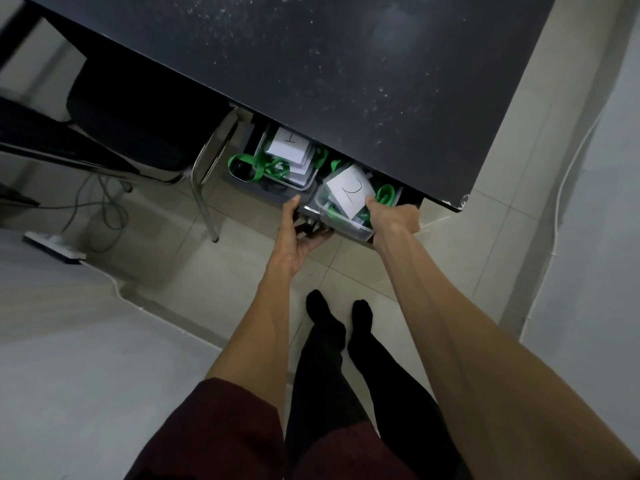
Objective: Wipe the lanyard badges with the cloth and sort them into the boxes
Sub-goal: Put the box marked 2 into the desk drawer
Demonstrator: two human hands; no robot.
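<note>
Leftmost, a black chair (131, 129) with chrome legs stands on the tiled floor (242, 216), grey cables (104, 206) trailing beneath it. Next, under the edge of the dark speckled table (346, 64), box one (294, 161): clear plastic, paper label on top, green lanyard badges (263, 169) spilling over its left side. Left hand (299, 237): palm up below the dark unit that carries the boxes, thumb at its front edge; grip partly hidden, so whether it is closed cannot be told. Box two (346, 216): clear plastic, white label marked "2", green lanyards inside. Right hand (396, 218): fingers curled over the near right rim of box two, grip clamped on it. Below, black-socked feet (341, 320) on the floor.
</note>
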